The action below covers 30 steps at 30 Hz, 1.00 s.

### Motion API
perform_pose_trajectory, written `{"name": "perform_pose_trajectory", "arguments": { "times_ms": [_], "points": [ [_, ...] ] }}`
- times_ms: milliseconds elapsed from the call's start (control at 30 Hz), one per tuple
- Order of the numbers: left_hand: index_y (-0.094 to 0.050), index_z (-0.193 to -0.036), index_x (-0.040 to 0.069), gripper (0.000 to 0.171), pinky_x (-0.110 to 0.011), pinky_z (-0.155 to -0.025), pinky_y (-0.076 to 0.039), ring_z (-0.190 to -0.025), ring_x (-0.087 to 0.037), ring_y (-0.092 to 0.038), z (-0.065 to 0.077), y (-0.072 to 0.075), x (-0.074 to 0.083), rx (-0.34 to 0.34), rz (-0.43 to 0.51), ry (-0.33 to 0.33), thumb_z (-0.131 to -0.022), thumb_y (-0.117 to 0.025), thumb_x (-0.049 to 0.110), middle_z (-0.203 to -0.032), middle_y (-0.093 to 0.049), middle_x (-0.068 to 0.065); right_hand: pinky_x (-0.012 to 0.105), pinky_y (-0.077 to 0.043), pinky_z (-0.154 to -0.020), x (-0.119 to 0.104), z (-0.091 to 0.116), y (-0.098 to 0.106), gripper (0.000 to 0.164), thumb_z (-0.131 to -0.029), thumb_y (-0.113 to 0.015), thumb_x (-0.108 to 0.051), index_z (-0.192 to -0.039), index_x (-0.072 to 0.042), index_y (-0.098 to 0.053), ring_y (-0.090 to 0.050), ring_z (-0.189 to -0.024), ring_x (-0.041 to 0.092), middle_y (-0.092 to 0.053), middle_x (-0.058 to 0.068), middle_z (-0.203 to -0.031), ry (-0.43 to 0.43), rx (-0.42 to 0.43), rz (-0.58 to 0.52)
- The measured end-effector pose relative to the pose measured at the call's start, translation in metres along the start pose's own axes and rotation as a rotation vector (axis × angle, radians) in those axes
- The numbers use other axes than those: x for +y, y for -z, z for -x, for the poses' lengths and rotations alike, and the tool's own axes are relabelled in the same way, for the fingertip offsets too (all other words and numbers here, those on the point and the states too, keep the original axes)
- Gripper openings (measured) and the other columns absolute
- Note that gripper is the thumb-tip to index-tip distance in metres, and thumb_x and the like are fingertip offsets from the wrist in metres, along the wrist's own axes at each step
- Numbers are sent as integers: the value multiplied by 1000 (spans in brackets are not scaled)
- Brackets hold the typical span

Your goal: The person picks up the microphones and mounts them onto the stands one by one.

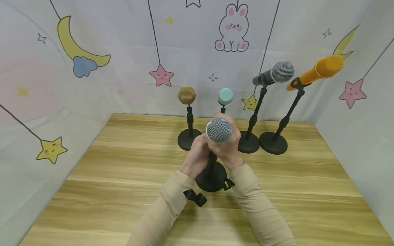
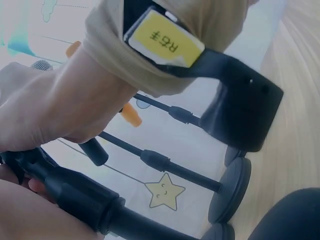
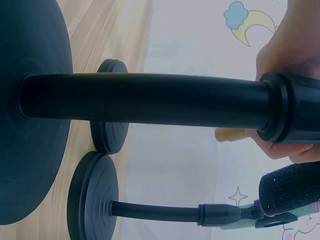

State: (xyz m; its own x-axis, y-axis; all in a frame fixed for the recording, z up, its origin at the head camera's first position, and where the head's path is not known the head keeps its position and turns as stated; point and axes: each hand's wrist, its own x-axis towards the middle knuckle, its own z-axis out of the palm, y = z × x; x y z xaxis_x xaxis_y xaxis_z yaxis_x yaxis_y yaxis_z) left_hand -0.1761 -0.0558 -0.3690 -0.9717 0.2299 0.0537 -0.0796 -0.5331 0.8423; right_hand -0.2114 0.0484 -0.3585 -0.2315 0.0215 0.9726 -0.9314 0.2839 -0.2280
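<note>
In the head view a microphone with a silver mesh head (image 1: 219,130) points up toward the camera, at the top of a black microphone stand (image 1: 211,177). My right hand (image 1: 229,145) grips the microphone's body from the right, just below the mesh. From the left, my left hand (image 1: 198,155) holds the upper part of the stand, near its clip. The left wrist view shows the black clip and collar (image 2: 82,192) between both hands. The pole (image 3: 145,98) runs from the round base (image 3: 30,150) to the collar in the right wrist view. The hands hide most of the microphone's handle.
Behind stand several more microphones: a gold one (image 1: 186,95), a mint one (image 1: 225,96), a grey one with silver mesh (image 1: 282,71) and an orange one (image 1: 329,66). Their black bases rest on the wooden table (image 1: 129,164). A patterned white curtain (image 1: 123,85) encloses the table.
</note>
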Motion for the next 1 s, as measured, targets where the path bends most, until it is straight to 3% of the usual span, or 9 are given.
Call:
{"name": "perform_pose_trajectory", "arguments": {
  "times_ms": [200, 333, 467, 733, 900, 1000],
  "points": [
    [-59, -65, 23, 44, -37, -107, -26, -100, -10, -46, -1, -1, 1, -5, 1, 22, -106, -44, 16, -84, -56, 10, 30, -50, -105, 0, -2, 3, 52, -70, -74, 4, -117, 12, -54, -63, -103, 37, -63, 28, -109, -65, -52, -84],
    [-63, -80, 25, 36, -42, -118, -19, -122, -11, -44, 0, -2, 1, -7, -10, 37, -109, -43, 27, -103, -58, 11, 29, -49, -104, 0, -2, 4, 50, -72, -73, 5, -117, 12, -53, -61, -103, 35, -62, 28, -110, -132, -74, -180],
    [-65, -94, 27, 29, -47, -125, -12, -139, -13, -37, 2, -3, 0, -4, -34, 43, -110, -42, 34, -121, -56, 11, 28, -49, -103, 0, -2, 3, 48, -73, -71, 4, -117, 12, -53, -61, -103, 33, -62, 27, -110, -152, -66, -181],
    [-65, -101, 30, 28, -42, -118, -25, -127, -10, -43, 4, -3, -1, -19, -54, 33, -111, -39, 31, -119, -58, 14, 29, -49, -101, 1, 1, -3, 41, -76, -66, 5, -114, 12, -52, -59, -102, 36, -60, 29, -108, -199, -43, -202],
    [-66, -109, 31, 28, -46, -124, -16, -137, -11, -35, 5, -3, 0, -33, -30, 57, -111, -39, 28, -129, -55, 15, 35, -47, -107, 0, 1, -7, 36, -78, -63, 6, -111, 13, -52, -60, -109, 33, -61, 28, -107, -235, -12, -225],
    [-67, -107, 31, 29, -49, -125, -12, -140, -12, -33, 5, -3, 2, -35, -29, 60, -111, -39, 29, -127, -55, 14, 36, -48, -108, -2, 1, -9, 35, -78, -64, 7, -111, 13, -53, -61, -110, 32, -61, 28, -106, -239, 6, -218]
  ]
}}
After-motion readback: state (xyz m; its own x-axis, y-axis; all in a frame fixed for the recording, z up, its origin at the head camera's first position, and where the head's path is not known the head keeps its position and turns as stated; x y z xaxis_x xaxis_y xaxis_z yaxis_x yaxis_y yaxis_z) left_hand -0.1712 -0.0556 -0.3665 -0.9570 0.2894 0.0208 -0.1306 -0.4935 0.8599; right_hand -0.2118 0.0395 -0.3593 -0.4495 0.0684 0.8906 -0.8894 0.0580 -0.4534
